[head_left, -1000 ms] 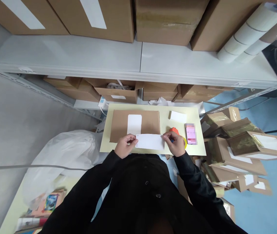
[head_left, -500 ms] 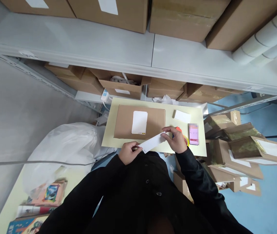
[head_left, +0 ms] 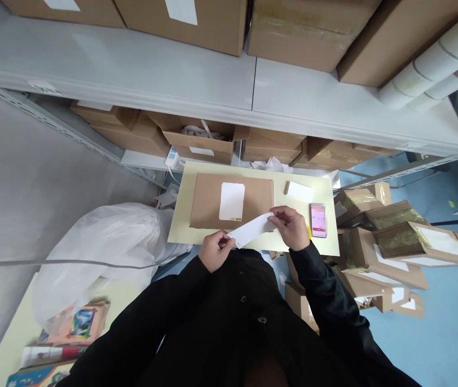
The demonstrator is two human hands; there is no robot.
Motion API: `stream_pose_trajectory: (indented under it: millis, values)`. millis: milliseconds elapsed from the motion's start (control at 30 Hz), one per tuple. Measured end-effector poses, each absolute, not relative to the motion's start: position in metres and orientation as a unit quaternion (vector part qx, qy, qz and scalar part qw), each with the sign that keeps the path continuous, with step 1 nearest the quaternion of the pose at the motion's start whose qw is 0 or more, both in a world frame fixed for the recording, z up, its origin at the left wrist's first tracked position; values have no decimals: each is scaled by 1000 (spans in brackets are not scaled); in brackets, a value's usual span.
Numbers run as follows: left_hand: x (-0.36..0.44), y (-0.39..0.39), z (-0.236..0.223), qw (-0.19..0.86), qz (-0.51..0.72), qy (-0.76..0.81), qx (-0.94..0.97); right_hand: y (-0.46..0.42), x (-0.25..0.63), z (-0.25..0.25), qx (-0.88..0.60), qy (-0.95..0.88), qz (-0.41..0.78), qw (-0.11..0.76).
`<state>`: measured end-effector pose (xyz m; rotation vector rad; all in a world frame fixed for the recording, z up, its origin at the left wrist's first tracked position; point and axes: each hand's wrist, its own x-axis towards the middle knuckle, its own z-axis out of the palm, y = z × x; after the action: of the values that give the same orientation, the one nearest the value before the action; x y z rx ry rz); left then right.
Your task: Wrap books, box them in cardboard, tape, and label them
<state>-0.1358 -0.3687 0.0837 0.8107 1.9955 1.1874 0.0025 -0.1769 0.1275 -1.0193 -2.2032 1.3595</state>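
Between my two hands a white paper strip (head_left: 252,230) is held slantwise, its right end higher. My left hand (head_left: 215,249) pinches the lower left end. My right hand (head_left: 291,226) grips the upper right end between thumb and fingers. Just beyond the strip lies a flat brown cardboard box (head_left: 206,201) with a white label (head_left: 232,201) on top. The box rests on a pale yellow tabletop (head_left: 180,231). Partly hidden behind my right hand is something yellow, probably a roll of tape (head_left: 309,231).
On the table's right side lie a phone (head_left: 318,220) and a small white stack (head_left: 299,191). A grey shelf (head_left: 152,67) with cardboard boxes stands behind. Taped cartons (head_left: 401,258) are piled at the right, a white plastic bag (head_left: 103,236) at the left.
The strip has tilted slightly, showing its face broader and a little bent. My right hand now covers more of the red and yellow items. The view has shifted slightly.
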Motion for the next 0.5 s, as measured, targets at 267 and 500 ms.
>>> stream_pose_trajectory:
  millis: [267,500]
  values:
    - [-141,-368,90,243,416,779,401,-183,11,132,-314,-799,469,206]
    - [-153,-377,88,252,475,755,374,-185,29,141,-304,-769,510,235]
